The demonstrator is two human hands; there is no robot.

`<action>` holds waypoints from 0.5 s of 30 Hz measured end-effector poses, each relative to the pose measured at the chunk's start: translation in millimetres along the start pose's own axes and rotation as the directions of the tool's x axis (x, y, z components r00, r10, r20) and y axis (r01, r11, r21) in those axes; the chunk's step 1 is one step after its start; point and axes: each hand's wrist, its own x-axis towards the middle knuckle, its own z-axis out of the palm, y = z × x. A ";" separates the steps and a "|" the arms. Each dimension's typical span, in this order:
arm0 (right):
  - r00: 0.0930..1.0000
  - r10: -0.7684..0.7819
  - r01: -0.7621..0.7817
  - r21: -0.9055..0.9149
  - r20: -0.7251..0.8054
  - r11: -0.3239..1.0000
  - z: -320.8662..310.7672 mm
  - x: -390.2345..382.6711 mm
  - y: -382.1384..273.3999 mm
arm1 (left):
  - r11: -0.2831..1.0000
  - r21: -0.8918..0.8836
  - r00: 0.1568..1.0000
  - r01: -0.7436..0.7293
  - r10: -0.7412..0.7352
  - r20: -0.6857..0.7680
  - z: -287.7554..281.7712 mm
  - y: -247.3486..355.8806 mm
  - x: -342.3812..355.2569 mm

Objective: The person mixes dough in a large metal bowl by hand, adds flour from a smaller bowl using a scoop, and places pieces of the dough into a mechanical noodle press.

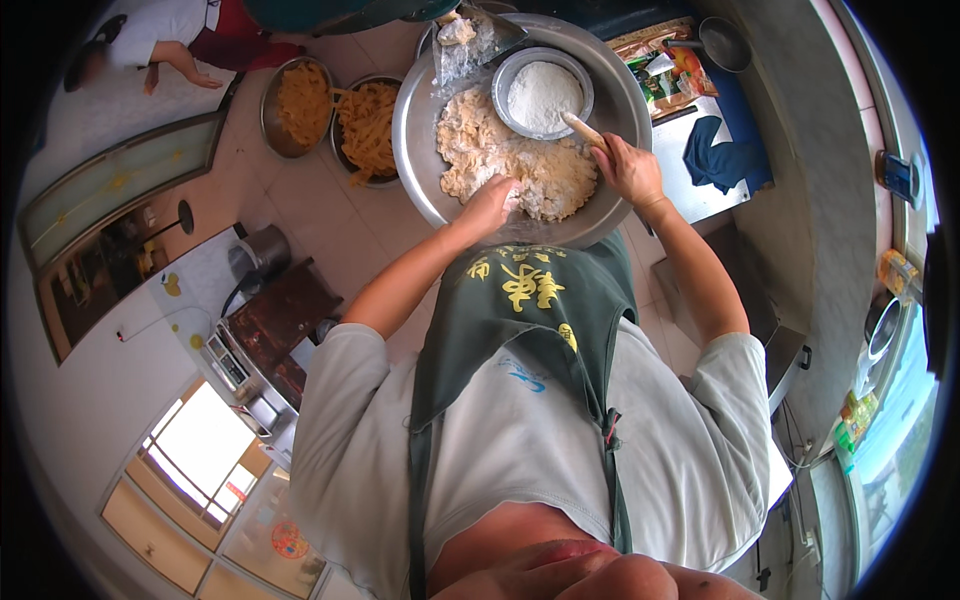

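Note:
A wide steel basin [625, 95] stands in front of my apron and holds pale, crumbly, flour-coated food [472, 135]. Inside it, toward the back, sits a smaller metal bowl [500, 98] of white flour [545, 92]. My right hand [632, 172] is closed around a light wooden handle [582, 128], whose far end reaches the flour bowl's front rim; whatever tool it belongs to is not clear. At the basin's near left, my left hand [486, 208] has its fingers curled at the floury food. Whether they grip a piece is hidden.
Two metal bowls [268, 125] of yellowish strips [368, 125] stand left of the basin. Behind it is a floury, shiny flat piece [470, 60]. A dark blue cloth [715, 155] and a small pan [725, 45] lie to the right. Another person [180, 45] is at far left.

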 end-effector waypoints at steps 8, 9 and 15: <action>1.000 -0.009 0.009 -0.007 0.013 1.000 3.5 -1.2 1.1 | 0.872 0.414 0.962 -0.261 0.271 0.037 61.9 -28.1 15.9; 1.000 -0.011 0.011 -0.010 0.018 1.000 4.6 -0.5 2.0 | 0.867 0.419 0.957 -0.271 0.290 0.020 61.9 -31.3 16.9; 1.000 -0.002 0.001 -0.029 -0.005 1.000 5.0 -0.6 0.7 | 0.926 0.282 0.968 -0.252 0.239 0.081 60.3 -32.4 24.4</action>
